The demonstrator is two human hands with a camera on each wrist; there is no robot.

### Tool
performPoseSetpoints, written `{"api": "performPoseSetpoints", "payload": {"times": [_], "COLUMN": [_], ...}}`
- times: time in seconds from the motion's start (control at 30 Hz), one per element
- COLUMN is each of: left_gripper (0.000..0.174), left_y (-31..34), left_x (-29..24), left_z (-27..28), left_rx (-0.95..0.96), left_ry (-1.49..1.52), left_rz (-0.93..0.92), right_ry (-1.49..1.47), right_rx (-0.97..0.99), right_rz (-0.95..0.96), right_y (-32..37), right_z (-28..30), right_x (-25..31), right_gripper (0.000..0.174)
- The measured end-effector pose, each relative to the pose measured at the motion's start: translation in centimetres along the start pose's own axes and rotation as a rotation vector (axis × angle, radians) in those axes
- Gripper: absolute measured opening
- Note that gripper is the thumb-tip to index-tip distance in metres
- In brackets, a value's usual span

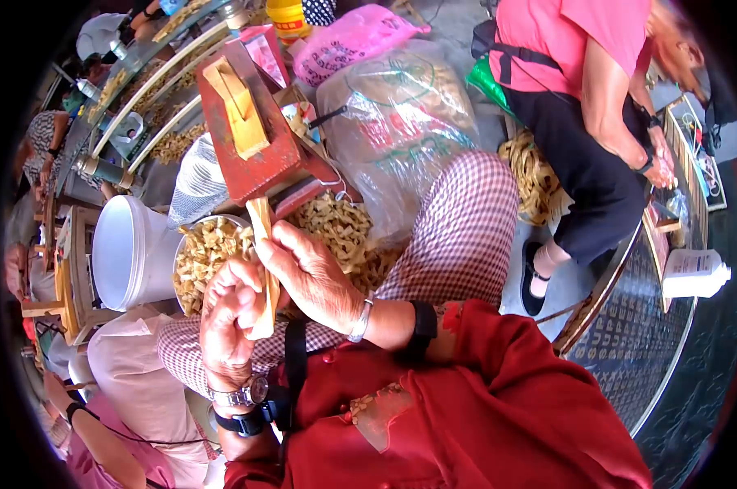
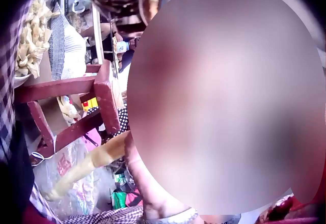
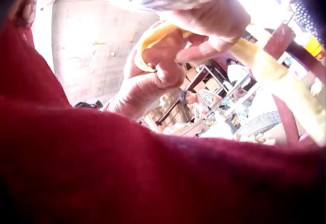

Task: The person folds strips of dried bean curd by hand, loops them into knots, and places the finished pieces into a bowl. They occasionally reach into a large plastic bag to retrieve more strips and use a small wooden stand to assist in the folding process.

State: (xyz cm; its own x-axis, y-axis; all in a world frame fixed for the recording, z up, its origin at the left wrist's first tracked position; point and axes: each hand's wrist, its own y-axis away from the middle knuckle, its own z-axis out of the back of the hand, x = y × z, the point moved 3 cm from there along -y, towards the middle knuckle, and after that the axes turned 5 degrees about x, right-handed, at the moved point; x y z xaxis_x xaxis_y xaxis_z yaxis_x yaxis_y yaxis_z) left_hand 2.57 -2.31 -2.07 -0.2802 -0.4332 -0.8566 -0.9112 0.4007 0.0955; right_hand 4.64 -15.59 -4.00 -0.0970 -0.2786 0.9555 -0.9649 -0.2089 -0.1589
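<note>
A pale yellow strip runs from the near edge of a red wooden stool down between both hands. The left hand, wearing a watch, pinches its lower part; in the right wrist view that hand has the strip bent round its fingers. Close beside it, the right hand, with a silver bracelet, grips the strip higher up. On the stool lies a folded yellow piece. A blurred patch hides much of the left wrist view, where the strip slants past the right hand.
A bowl of knotted pieces and a white bucket stand at left. More pieces lie below the stool, near a large clear plastic bag. Another person in pink sits at right, near a white bottle.
</note>
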Motion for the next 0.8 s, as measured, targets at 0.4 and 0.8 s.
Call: {"api": "performPoseSetpoints", "payload": {"times": [0.4, 0.8], "left_gripper": [0.016, 0.018], "left_y": [1.1, 0.7], "left_x": [-2.7, 1.6], "left_z": [-3.1, 2.1], "left_rx": [-0.235, -0.165], "left_ry": [-1.478, 0.040], "left_rz": [-0.518, -0.161], "right_ry": [0.380, 0.333], "right_rx": [0.471, 0.486], "right_rz": [0.177, -0.025], "right_y": [-0.4, 0.7], "right_z": [0.5, 0.6], "right_x": [-2.9, 0.0], "right_gripper": [0.019, 0.021]}}
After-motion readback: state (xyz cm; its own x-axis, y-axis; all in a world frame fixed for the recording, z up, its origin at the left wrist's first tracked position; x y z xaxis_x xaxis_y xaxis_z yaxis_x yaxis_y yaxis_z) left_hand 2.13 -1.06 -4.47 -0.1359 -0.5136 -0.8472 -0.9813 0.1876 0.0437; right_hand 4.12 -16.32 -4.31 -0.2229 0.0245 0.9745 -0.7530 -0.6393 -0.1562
